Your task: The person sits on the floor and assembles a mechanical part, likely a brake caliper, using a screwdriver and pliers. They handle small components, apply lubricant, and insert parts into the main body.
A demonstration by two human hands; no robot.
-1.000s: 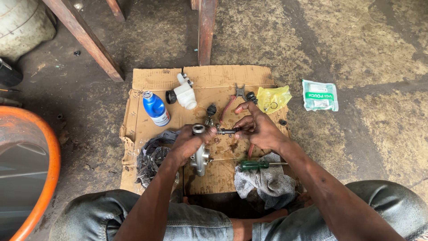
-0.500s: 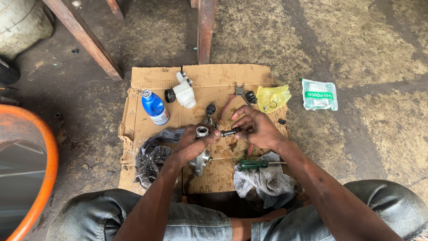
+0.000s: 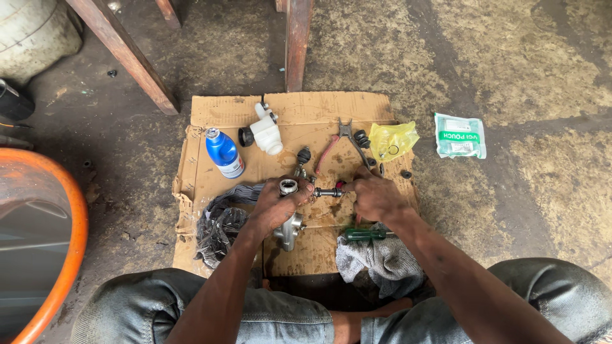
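A sheet of cardboard [image 3: 306,111] is lying on a stained concrete floor [image 3: 510,64], with wooden legs [image 3: 298,38] standing behind it. The left hand [image 3: 275,207] is gripping a metal cylinder [image 3: 288,226] upright on the cardboard. The right hand [image 3: 375,197] is holding a small piston rod [image 3: 326,192] at the cylinder's top. A blue bottle [image 3: 224,153], pliers [image 3: 341,137], a green screwdriver [image 3: 363,234] and a grey rag [image 3: 379,264] are lying around them.

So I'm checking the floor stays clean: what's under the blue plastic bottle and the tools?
A flattened brown cardboard sheet lies under the blue plastic bottle and red-handled pliers. The floor beneath it is hidden.
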